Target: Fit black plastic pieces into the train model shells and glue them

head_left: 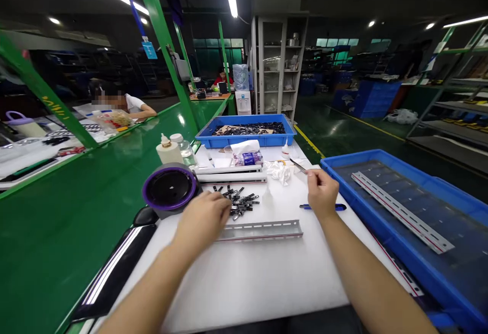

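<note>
My right hand point(322, 191) is raised over the right side of the white worktop. Its fist is closed round a slim dark metal tool that looks like a pair of tweezers point(298, 165), tip pointing up and to the left. My left hand point(206, 216) is at the left edge of a pile of small black clips point(244, 203), fingers curled and pressed together. What they hold, if anything, is hidden. Below the pile lies a slotted metal channel point(263, 230) with a red line along its edge; my left hand covers its left end. Near my right wrist lies a blue utility knife point(340, 207).
A purple-rimmed black round container point(170, 187), a squeeze bottle point(170, 151), a tissue pack point(247, 156) and more channels point(232, 177) stand behind. Blue trays sit at the back point(244, 142) and right point(328, 163). A co-worker point(133, 105) sits beyond the green partition.
</note>
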A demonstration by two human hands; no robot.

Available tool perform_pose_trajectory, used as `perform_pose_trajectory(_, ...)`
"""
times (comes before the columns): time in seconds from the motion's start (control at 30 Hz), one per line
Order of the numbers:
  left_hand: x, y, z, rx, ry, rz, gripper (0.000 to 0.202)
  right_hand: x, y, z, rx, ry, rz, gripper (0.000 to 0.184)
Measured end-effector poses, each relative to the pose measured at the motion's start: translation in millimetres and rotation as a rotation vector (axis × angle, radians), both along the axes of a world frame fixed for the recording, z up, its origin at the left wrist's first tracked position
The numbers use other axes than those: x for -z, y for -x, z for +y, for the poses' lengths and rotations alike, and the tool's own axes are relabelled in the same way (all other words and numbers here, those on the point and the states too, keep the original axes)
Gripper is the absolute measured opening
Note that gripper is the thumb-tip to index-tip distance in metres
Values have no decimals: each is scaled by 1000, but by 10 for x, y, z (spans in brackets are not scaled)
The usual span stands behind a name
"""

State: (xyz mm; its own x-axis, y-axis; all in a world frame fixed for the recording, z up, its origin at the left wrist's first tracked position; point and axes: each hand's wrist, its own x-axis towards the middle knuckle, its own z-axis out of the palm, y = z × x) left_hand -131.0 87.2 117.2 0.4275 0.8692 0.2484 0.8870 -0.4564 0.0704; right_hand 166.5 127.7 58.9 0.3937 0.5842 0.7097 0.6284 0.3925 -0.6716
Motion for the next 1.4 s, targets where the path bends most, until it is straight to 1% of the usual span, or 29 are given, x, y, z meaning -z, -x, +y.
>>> perform_pose_trajectory(0.03, -28, 87, 144, -15, 92, 139, 30, -9, 25, -27, -40, 14, -8, 29)
perform_pose_trajectory(0.1, -5, 165, 348, 5, 195, 210, 24, -48, 67, -74, -117, 51, -26, 28)
perform_pose_trajectory(0.2, 98, 113, 460, 12, 253, 238, 21, -89, 89, -99, -191, 106, -10, 27)
perform_pose_trajectory(0.3, 156, 9, 485, -16, 243, 271, 20, -87, 64, -77, -202, 124, 47, 27)
perform_pose_trajectory(0.4, 172, -50, 522, 2, 236, 300, 20, -77, 46, -54, -204, 129, 88, 27)
perform_pose_trajectory(0.57, 214, -76, 540, 21, 202, 330, 18, -84, 82, -58, -243, 178, 59, 28)
perform_pose_trajectory(0.67, 235, -84, 527, 19, 178, 338, 21, -100, 104, -77, -265, 203, 40, 26)
perform_pose_trajectory(0.9, 220, -71, 550, 1, 163, 347, 25, -134, 108, -124, -268, 197, 25, 27)
perform_pose_trajectory(1.07, 200, -77, 488, 12, 165, 351, 25, -131, 113, -133, -273, 205, 7, 27)
perform_pose_trajectory(1.17, 219, -81, 473, 25, 167, 364, 23, -132, 113, -133, -278, 213, 16, 26)
perform_pose_trajectory(1.3, 253, -86, 533, 45, 175, 363, 19, -120, 108, -115, -287, 213, 26, 25)
perform_pose_trajectory(1.4, 211, -80, 579, 76, 184, 336, 20, -100, 100, -91, -299, 207, 34, 26)
